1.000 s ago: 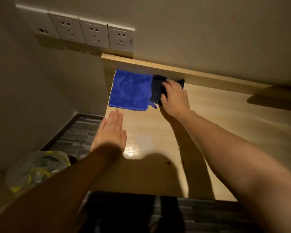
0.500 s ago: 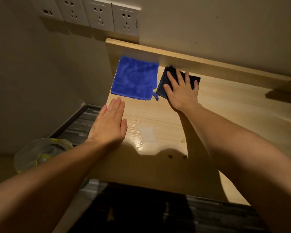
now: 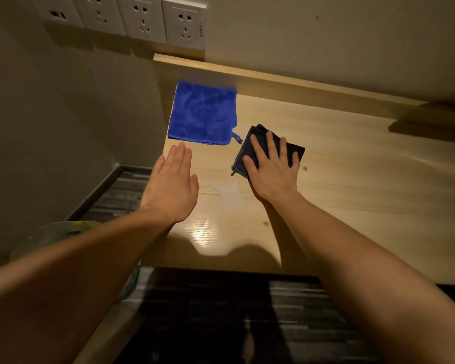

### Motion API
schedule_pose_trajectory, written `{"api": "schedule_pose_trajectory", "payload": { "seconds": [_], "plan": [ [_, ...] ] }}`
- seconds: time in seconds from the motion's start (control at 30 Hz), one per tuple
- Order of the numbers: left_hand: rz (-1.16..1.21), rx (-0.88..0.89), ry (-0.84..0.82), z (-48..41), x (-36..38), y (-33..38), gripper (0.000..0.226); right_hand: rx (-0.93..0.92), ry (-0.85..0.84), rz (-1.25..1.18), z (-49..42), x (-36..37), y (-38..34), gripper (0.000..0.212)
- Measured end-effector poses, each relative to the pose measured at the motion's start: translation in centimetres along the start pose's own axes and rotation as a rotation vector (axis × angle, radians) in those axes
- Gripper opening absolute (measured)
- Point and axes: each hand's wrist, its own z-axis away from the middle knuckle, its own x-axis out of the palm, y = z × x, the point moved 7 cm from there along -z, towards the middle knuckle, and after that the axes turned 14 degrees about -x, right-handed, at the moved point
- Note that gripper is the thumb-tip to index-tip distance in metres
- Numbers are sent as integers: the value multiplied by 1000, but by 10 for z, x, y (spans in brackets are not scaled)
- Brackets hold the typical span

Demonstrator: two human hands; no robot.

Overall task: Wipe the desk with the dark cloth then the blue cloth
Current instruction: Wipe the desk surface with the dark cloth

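Observation:
The folded dark cloth (image 3: 250, 148) lies on the light wooden desk (image 3: 352, 179), and my right hand (image 3: 272, 169) presses flat on top of it with fingers spread, covering most of it. The blue cloth (image 3: 204, 114) lies flat at the desk's far left corner, a little apart from the dark one. My left hand (image 3: 172, 182) rests palm down at the desk's left edge, just below the blue cloth, holding nothing. A pale smear (image 3: 229, 191) and small spots mark the desk between my hands.
A raised wooden ledge (image 3: 286, 82) runs along the back of the desk against the wall. A row of wall sockets (image 3: 142, 19) sits above the left corner. A bin with a plastic bag (image 3: 50, 232) stands on the floor at the left.
My right hand has slid the dark cloth away from the back ledge and the blue cloth, toward me and slightly right. The left hand stays flat at the left edge.

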Motion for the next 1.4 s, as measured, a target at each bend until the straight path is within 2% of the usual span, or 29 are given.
{"api": "schedule_pose_trajectory", "payload": {
  "seconds": [0.2,0.67,1.1,1.27,1.4],
  "plan": [
    [1,14,5,1,0,0,66,-4,-23,-4,14,10,-33,60],
    [51,77,39,2,2,-4,62,-243,-85,16,64,22,-90,60],
    [83,88,35,2,3,-5,63,-335,-124,20,141,38,-122,59],
    [99,88,21,3,1,-6,64,-356,-44,-4,175,43,-133,55],
    [85,93,-14,3,0,-5,66,-349,41,-122,196,42,-135,53]
  ]
}}
